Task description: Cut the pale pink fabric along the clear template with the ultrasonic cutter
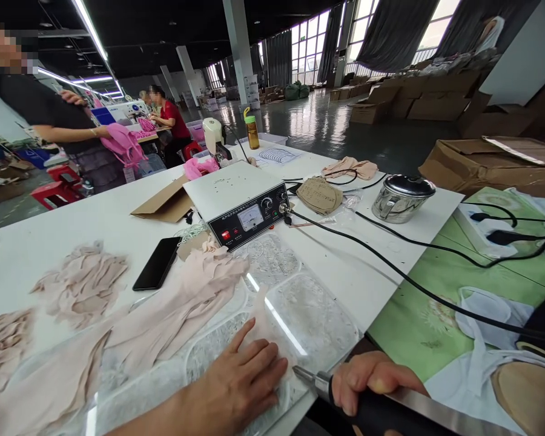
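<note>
My left hand (pixel 247 381) lies palm down, index finger stretched out, on a thin beige fabric piece (pixel 266 315) over a clear plastic template (pixel 324 309). Gripped in my right hand (pixel 375 384) is a handheld ultrasonic tool (pixel 320 383) with a black body and a pointed metal tip. Its tip is close to the fingers of my left hand, low over the template; contact cannot be made out. Left of my left hand, beige fabric strips (pixel 177 303) partly cover the template. Another beige fabric pile (pixel 84 278) sits farther left.
Behind the template stands a control box (pixel 249 212) with a meter. Around it are a black phone (pixel 157 263), a lidded metal cup (pixel 402 200), a bottle (pixel 251 132) and black cables (pixel 367 245). A person (pixel 59 115) holds pink fabric at left. Cartons (pixel 495 163) stand at right.
</note>
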{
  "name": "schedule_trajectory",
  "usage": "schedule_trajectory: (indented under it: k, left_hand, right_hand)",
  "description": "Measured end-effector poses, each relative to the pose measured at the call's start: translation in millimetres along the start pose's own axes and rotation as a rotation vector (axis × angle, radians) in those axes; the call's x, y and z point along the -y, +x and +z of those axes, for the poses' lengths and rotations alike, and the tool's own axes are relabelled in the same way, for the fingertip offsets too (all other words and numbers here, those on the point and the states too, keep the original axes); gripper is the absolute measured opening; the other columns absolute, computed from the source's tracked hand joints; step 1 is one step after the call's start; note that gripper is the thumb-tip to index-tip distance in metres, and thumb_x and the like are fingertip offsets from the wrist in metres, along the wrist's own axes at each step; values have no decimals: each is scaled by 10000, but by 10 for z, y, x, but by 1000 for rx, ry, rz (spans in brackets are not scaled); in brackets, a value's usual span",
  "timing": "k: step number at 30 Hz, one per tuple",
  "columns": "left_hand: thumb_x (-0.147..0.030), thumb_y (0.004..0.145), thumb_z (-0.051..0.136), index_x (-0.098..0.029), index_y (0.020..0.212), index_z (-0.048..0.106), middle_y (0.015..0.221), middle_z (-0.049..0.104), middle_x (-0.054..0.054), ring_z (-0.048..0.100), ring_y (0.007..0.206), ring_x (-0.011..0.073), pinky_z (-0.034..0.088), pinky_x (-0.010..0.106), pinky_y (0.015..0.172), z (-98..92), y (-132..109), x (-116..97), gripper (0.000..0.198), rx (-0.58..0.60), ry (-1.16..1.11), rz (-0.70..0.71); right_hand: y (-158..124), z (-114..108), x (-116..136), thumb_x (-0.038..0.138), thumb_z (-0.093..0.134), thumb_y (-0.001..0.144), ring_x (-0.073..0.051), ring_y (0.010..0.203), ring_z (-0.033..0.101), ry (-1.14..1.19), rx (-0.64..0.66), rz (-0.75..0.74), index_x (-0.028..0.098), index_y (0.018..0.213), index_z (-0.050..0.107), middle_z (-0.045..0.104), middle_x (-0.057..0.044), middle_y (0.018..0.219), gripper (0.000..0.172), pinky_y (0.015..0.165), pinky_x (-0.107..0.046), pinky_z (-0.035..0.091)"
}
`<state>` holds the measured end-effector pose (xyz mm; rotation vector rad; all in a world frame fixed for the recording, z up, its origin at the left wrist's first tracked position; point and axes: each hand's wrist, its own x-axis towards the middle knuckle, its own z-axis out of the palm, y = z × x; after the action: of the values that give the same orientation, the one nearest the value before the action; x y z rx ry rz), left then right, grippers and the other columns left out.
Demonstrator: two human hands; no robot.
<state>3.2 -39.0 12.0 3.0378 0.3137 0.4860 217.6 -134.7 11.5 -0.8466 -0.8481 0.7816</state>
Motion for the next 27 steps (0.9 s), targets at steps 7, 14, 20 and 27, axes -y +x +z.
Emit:
schedule_trajectory:
  k: [7,14,20,27]
  left_hand:
    - [-253,995,542,-134,1221,594,1105,672,107,637,1045,210,268,576,1185,38,-40,3,262,17,-4,-27]
    - [-276,1008,520,-146,1289,579,1061,665,95,620,1048,220,281,573,1174,53,-41,-12,316,-8,29,-32]
    - [-260,1012,506,-127,1251,597,1049,665,85,616,1024,208,209,565,1204,66,-42,-25,288,-18,35,-35]
    - [-269,1011,513,-117,1260,590,1087,664,87,608,1048,218,216,578,1200,110,-57,-36,302,-25,57,-28]
  right_hand:
    - [49,-334,-40,349,658,843,-240,647,651,43,296,55,311,942,664,643,-59,808,107,528,-417,581]
    - [-3,-201,-48,373,644,842,-225,600,621,41,204,10,288,902,623,617,-42,757,106,520,-401,568]
    - [-21,-119,-48,365,624,856,-207,616,614,63,186,9,296,909,600,597,-22,756,90,558,-379,560]
    - [-19,13,13,429,661,826,-150,500,532,45,-12,-30,314,885,594,510,24,732,145,467,-322,532]
